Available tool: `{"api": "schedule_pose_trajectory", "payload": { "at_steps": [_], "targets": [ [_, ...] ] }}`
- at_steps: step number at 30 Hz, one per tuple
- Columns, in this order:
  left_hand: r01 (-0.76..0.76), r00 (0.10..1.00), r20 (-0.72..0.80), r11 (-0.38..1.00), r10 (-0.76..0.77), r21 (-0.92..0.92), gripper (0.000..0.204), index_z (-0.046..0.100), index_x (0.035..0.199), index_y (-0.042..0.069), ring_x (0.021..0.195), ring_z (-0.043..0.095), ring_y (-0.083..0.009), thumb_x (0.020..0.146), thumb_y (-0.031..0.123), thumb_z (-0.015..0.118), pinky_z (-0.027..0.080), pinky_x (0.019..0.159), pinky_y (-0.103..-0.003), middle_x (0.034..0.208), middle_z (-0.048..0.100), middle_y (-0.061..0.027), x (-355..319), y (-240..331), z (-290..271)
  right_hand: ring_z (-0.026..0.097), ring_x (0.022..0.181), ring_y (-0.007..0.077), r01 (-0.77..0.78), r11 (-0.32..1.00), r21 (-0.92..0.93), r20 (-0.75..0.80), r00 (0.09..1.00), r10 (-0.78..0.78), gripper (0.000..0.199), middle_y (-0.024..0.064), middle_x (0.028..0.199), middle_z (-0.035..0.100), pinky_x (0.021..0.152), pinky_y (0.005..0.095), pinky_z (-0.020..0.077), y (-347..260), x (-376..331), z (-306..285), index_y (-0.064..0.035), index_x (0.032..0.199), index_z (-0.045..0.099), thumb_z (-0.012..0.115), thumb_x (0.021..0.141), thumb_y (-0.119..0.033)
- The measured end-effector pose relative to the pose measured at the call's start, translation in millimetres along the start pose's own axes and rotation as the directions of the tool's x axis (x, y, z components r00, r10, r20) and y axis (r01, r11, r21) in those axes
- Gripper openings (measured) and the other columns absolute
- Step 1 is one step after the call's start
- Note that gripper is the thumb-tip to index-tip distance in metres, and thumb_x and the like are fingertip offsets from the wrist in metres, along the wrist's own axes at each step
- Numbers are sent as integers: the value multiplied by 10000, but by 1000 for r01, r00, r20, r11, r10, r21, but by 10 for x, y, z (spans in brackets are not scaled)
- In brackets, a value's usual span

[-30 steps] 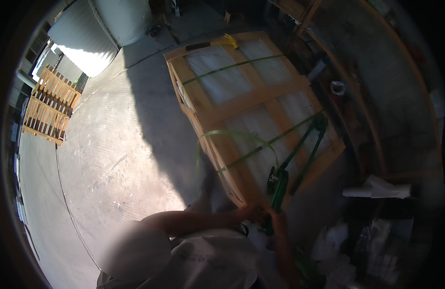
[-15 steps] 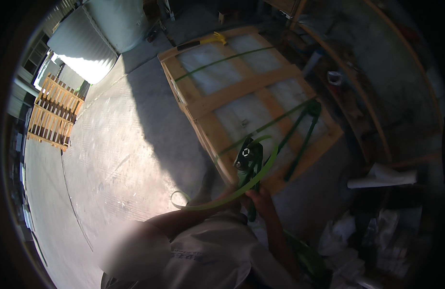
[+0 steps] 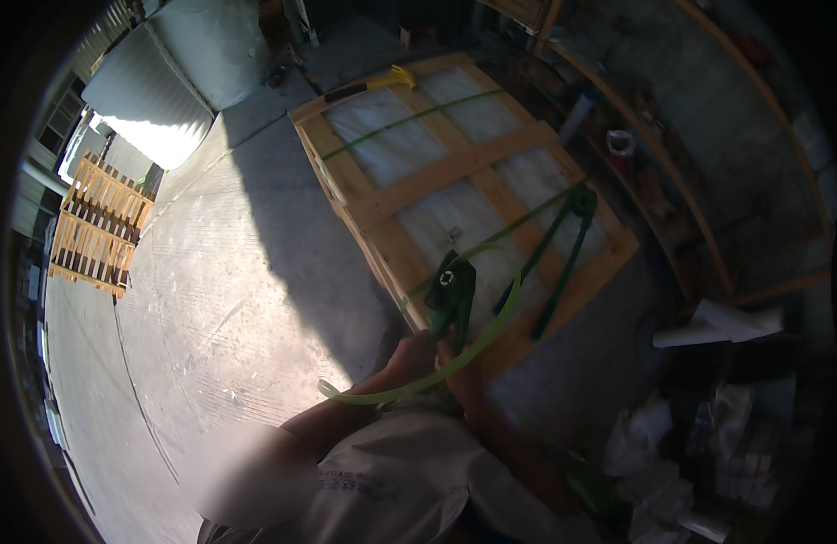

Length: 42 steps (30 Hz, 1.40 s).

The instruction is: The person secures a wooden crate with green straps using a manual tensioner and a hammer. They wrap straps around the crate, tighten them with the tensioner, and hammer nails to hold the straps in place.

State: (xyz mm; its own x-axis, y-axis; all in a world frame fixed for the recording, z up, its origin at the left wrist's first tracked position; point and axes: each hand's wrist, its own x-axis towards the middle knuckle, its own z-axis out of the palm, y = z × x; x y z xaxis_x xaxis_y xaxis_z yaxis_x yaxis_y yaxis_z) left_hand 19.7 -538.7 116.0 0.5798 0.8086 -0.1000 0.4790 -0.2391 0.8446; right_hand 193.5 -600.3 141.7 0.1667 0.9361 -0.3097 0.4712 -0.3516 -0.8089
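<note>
A green strapping tensioner [image 3: 452, 288] sits at the near edge of a wooden crate [image 3: 456, 172]. My left hand [image 3: 409, 355] is closed around its handle on the left side. Close beside it, my right hand [image 3: 456, 370] grips the tool too, its fingers partly hidden. Pale green strap [image 3: 504, 328] curves out from the tensioner in a wide loop, passing in front of my hands to a free end at the left. Another length of green strap [image 3: 536, 210] runs across the crate top. Near the right edge lies a long-handled green tool [image 3: 577, 204], untouched.
A hammer [image 3: 368, 86] with a yellow head rests on the crate's far edge. Slatted pallets [image 3: 101, 222] stand far left, below large wrapped rolls [image 3: 151, 86]. To the right are white rolls [image 3: 717, 328], crumpled plastic [image 3: 645, 431] and a wooden rack [image 3: 649, 136].
My right hand has moved left and forward, bringing the tool's handles close together. The tensioner sits slightly further left, and the strap loop hangs wider to the right.
</note>
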Motion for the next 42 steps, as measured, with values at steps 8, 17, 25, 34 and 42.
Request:
{"api": "schedule_pose_trajectory", "payload": {
  "at_steps": [8,17,25,34,42],
  "targets": [
    [-283,916,337,946,218,157,153,643,948,66,719,623,-198,873,194,606,507,630,-335,777,612,-82,61,-544,-287,520,465,133,-581,707,402,510,784,354,246,42,621,550,423,293,417,283,-59,-821,-60,822,554,632,875,-287],
    [-241,913,-254,924,320,297,275,597,1048,64,976,598,-310,786,141,624,480,872,-404,1028,608,-130,803,209,-390,502,452,113,-587,756,288,516,761,394,251,9,597,541,429,283,410,237,-152,-603,-90,767,541,646,864,-295],
    [-428,892,111,742,438,516,384,553,1127,74,1122,515,-343,760,154,635,393,1002,-432,1117,571,-146,751,62,-545,495,449,97,-610,653,448,550,764,337,209,-4,608,522,414,275,410,185,-240,-615,-93,817,532,602,900,-271],
    [111,832,480,932,-277,346,285,559,1113,63,888,637,-371,863,198,550,514,707,-462,1066,592,-179,26,-425,-116,467,436,102,-623,428,655,527,782,333,229,-3,577,489,402,292,400,181,-175,-648,-92,772,539,539,941,-246],
    [64,917,364,962,-162,267,245,553,994,60,817,644,-373,781,129,651,495,663,-478,883,611,-201,-49,-27,18,501,477,134,-408,857,314,254,906,339,248,-10,590,506,428,303,387,303,188,-136,-90,740,602,568,927,-250]
  ]
}}
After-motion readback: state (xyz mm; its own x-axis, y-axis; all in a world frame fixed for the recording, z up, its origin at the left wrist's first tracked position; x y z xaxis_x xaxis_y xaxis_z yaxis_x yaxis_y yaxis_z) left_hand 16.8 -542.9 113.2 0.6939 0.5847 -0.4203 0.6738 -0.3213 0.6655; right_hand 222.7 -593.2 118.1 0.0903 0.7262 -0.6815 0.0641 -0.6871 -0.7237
